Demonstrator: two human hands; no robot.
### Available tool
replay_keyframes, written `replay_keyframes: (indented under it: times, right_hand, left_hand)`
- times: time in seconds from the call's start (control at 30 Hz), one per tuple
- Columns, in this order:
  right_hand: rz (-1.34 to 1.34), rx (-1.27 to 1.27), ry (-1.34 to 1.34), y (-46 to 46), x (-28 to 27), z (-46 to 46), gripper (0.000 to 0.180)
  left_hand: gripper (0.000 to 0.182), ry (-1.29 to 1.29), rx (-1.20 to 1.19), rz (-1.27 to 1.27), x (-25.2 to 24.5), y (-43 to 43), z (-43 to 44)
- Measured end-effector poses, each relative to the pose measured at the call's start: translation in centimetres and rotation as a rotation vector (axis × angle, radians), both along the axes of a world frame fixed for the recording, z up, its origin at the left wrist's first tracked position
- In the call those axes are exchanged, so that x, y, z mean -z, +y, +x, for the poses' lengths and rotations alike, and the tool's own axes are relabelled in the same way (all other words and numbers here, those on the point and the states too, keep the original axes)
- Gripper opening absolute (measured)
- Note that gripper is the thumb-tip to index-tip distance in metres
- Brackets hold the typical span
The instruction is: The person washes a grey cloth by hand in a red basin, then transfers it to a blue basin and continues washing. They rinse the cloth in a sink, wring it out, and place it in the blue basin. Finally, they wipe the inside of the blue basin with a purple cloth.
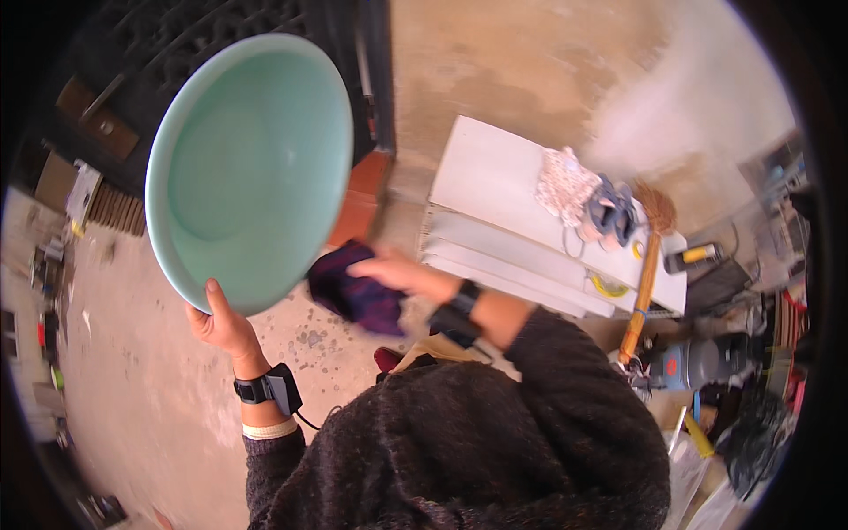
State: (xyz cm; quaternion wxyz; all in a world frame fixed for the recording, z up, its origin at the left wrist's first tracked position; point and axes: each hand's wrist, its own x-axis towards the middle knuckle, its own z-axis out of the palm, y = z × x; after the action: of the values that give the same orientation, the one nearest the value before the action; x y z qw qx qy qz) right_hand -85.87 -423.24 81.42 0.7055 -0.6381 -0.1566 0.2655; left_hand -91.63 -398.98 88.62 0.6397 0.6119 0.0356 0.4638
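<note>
A large pale green basin (255, 146) is held up, tilted so that its inside faces me. My left hand (225, 324) grips its lower rim, with the thumb over the edge. My right hand (397, 271) holds a dark blue and red cloth (354, 285) just beside the basin's lower right rim; both are blurred. I cannot tell whether the cloth touches the basin. The fingers of my right hand are partly hidden by the cloth.
To the right stands a white shelf unit (490, 165) bearing a patterned cloth (566, 182), a pair of dark shoes (613, 212) and a wooden-handled broom (646, 285) across its end. Black metalwork (218, 20) and a reddish step (361, 192) lie beyond the basin.
</note>
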Motion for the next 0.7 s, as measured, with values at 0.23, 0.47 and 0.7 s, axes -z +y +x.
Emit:
replay_keyframes:
  times: [0.23, 0.47, 0.7]
  right_hand:
    - [-1.238, 0.475, -0.805, -22.5, 3.6, 11.6, 0.073]
    - [-1.167, 0.381, -0.659, -18.6, 7.2, 18.7, 0.062]
    - [-0.139, -0.491, 0.299, 5.8, 9.5, 14.8, 0.067]
  left_hand:
    - [0.025, 0.237, -0.259, -0.539, 6.1, 6.6, -2.8]
    - [0.045, 0.120, -0.290, -0.911, 11.4, 8.3, -6.2]
    - [0.053, 0.038, -0.397, -1.025, 16.2, 10.0, -8.2]
